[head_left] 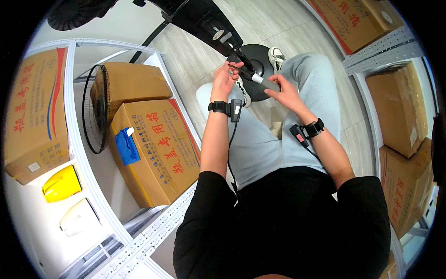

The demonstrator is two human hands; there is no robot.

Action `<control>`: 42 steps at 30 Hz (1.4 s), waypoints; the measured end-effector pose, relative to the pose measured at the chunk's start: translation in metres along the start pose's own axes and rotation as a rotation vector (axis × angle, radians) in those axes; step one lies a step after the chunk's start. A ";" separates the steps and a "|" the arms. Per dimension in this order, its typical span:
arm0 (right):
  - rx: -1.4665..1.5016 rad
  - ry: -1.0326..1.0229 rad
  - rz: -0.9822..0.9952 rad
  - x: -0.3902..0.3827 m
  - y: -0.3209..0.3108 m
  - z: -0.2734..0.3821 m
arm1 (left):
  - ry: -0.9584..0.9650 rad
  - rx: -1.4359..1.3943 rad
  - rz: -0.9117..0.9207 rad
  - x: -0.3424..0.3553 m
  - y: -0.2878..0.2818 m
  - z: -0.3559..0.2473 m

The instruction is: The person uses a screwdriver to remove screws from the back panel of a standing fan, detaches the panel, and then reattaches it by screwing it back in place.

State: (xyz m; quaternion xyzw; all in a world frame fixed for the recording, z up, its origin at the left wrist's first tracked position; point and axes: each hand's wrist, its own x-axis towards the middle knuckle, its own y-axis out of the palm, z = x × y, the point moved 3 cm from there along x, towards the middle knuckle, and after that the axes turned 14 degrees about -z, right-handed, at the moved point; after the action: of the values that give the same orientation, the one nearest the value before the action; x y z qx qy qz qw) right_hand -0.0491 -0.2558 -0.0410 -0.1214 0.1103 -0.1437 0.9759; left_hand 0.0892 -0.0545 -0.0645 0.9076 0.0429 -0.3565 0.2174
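With our right hand [285, 95] we pinch one grey-handled tool [269, 83] between the fingers, near the top centre of the frame. Our left hand [224, 81] is curled beside the tool's dark end; we cannot tell whether its fingers press on anything. We wear two black wristbands, one on the left wrist [219, 107] and one on the right wrist [312, 128]. Just beyond the hands stand one round black base [265, 55] and, at the upper centre, one long black housing [200, 23]. Two shoes [276, 57] flank the tool. Farther out, we count three cartons [160, 149] at the left, one blue packet [127, 146], one black wire grille [96, 111], one yellow object [62, 184] and one white object [80, 217]; at least three cartons line the right edge.
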 end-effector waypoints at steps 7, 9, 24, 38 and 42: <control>-0.003 -0.023 -0.074 -0.007 -0.031 0.020 | -0.090 -0.052 0.103 0.002 0.017 0.014; 0.040 0.005 -0.078 -0.006 -0.035 0.013 | -0.082 -0.069 0.118 0.002 0.026 0.016; 0.162 0.097 -0.110 0.007 -0.037 -0.022 | -0.048 -0.076 0.215 0.010 0.052 0.026; 0.252 0.150 -0.102 0.006 -0.040 -0.010 | -0.059 -0.219 0.213 0.008 0.052 0.020; 0.244 0.139 -0.109 0.006 -0.040 -0.010 | -0.070 -0.219 0.224 0.012 0.050 0.020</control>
State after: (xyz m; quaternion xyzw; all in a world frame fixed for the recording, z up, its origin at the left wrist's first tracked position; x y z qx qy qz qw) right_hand -0.0558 -0.2967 -0.0410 0.0025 0.1526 -0.2171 0.9642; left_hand 0.0973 -0.1091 -0.0679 0.8646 -0.0278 -0.3547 0.3548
